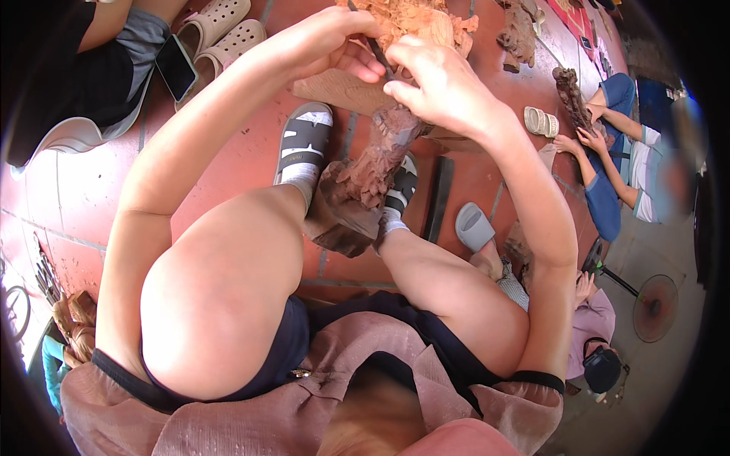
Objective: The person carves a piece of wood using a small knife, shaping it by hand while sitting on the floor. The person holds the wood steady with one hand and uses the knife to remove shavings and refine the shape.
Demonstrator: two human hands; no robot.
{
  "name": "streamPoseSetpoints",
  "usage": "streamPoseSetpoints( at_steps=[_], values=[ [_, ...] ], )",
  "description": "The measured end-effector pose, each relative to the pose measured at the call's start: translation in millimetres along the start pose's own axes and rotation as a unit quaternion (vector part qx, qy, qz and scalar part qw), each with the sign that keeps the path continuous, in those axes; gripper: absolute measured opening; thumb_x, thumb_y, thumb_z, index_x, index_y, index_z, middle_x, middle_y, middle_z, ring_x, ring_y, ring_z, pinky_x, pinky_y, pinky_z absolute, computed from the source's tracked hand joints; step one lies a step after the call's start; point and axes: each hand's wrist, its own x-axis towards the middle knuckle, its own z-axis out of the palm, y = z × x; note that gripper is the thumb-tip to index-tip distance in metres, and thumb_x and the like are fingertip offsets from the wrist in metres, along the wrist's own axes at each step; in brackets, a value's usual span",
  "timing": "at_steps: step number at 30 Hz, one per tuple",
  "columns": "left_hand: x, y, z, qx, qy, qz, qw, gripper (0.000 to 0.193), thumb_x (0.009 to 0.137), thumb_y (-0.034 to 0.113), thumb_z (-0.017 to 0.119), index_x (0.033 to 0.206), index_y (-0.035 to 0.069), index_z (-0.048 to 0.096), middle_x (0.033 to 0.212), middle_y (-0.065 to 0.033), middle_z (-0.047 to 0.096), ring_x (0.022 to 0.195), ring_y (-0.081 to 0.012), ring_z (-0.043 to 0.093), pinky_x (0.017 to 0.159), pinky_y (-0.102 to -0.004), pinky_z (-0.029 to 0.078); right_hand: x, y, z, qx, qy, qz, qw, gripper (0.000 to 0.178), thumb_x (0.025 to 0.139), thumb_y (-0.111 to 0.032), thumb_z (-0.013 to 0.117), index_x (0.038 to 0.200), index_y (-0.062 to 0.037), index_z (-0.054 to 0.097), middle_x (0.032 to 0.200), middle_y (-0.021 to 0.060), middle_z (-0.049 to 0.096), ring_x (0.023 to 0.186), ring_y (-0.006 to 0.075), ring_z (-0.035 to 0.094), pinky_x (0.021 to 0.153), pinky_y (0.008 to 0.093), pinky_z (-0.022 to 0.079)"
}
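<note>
Far centre, the left hand [340,39] and right hand [442,82] grip a thin dark tool [379,55] between them; orange wood [426,27] is just beyond, brown wood [371,171] nearer, between the feet [306,143].

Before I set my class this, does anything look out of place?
Possibly the dark-screened phone at upper left: it sits tilted beside the cream clogs and could slip, though its support is unclear. The brown wood below the right hand is knobbly, but that may be natural.
</note>
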Motion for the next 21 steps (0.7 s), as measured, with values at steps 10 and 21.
streamPoseSetpoints(
  at_steps=[10,21],
  values=[
    [-2,0,3,-0.031,0.030,0.025,0.999,0.025,0.089,0.014,0.050,0.095,-0.008,0.060,0.078,-0.0180,0.065,0.058,-0.0236,0.066,0.055,-0.0334,0.059,-1,-2,10,-0.031,0.065,-0.036,0.997,0.026,0.077,-0.018,0.064,0.093,0.0017,0.055,0.089,0.0168,0.055,0.083,0.0356,0.057,0.076,0.0427,0.046],
    [-10,5,14,0.009,0.010,0.032,0.999,0.026,0.092,0.016,0.047,0.096,-0.007,0.059,0.081,-0.0176,0.065,0.060,-0.0233,0.065,0.055,-0.0323,0.058,-10,-15,-4,0.000,0.017,-0.003,1.000,0.025,0.080,-0.020,0.061,0.090,0.0013,0.054,0.087,0.0171,0.054,0.086,0.0341,0.056,0.075,0.0430,0.045]
  ],
)
